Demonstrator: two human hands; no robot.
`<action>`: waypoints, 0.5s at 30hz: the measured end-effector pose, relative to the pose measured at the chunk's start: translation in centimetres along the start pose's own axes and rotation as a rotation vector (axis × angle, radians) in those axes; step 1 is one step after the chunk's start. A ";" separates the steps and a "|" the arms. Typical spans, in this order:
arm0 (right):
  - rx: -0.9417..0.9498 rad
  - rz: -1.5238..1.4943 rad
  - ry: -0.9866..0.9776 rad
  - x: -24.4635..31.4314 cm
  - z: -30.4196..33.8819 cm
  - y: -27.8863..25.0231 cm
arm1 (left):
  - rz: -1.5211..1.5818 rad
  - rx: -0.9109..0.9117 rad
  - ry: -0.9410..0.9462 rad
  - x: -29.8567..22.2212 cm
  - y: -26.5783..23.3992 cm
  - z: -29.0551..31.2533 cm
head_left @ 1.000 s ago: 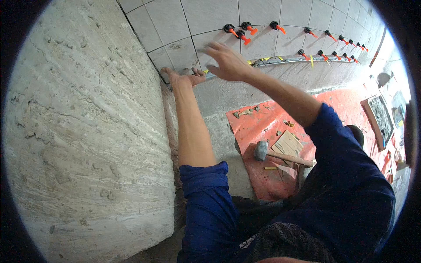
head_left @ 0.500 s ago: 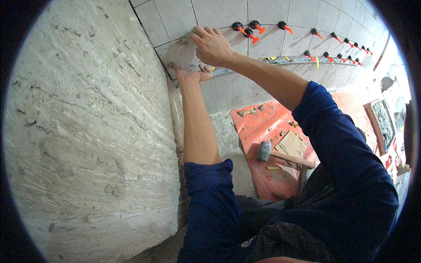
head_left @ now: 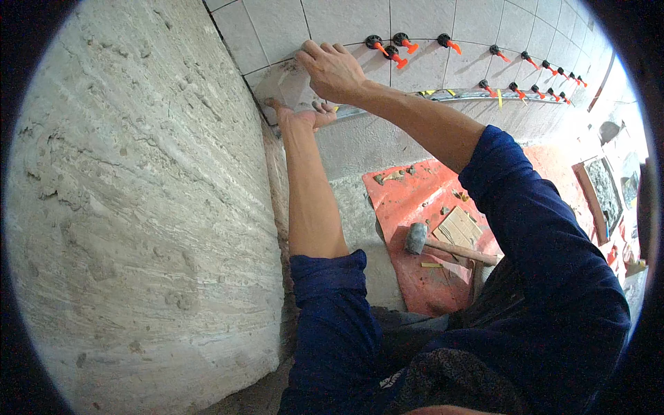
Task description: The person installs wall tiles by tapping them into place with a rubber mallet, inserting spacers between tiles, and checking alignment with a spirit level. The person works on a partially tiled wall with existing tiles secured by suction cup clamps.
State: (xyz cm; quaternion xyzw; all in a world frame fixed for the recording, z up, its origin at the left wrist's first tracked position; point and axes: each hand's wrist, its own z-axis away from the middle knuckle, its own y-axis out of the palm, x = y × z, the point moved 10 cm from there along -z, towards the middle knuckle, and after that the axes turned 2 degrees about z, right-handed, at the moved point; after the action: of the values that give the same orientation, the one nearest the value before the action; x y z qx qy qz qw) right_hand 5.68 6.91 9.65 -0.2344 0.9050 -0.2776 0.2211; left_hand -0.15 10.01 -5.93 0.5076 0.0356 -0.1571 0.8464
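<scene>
A grey wall tile sits in the lower row, in the corner beside the rough wall. My left hand lies against its lower part, fingers spread to both sides, near the metal strip under the row. Above and to the right, my right hand is closed at the tile's upper joint, its fingers bent and close together. Whatever its fingertips pinch, if anything, is hidden. Right of that hand, black levelling clips with orange handles stick out of the tile joints.
Rough bare concrete rises close on my left. Below the tiles, a red sheet on the floor carries a mallet, a piece of cardboard and mortar crumbs. A tray of grey mortar stands at far right.
</scene>
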 end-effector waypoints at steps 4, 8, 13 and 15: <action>0.026 0.009 -0.012 -0.2 0.3 0.3 | 0.021 -0.033 -0.057 0.3 -0.5 -0.7; -0.020 0.013 -0.073 0.2 1.8 -0.2 | 0.070 -0.113 -0.114 0.3 -1.4 -1.3; 0.072 -0.001 -0.116 0.9 4.7 0.7 | 0.078 -0.242 -0.035 -0.3 -2.7 -1.3; 0.052 0.018 -0.095 0.7 5.0 0.6 | 0.114 -0.268 -0.058 0.5 -2.9 -1.1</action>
State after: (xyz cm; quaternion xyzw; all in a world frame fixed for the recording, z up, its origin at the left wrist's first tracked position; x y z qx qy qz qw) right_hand 7.56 4.96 5.37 -0.2333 0.8880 -0.2878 0.2724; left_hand -0.49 9.57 -9.00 0.3866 0.0027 -0.1171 0.9148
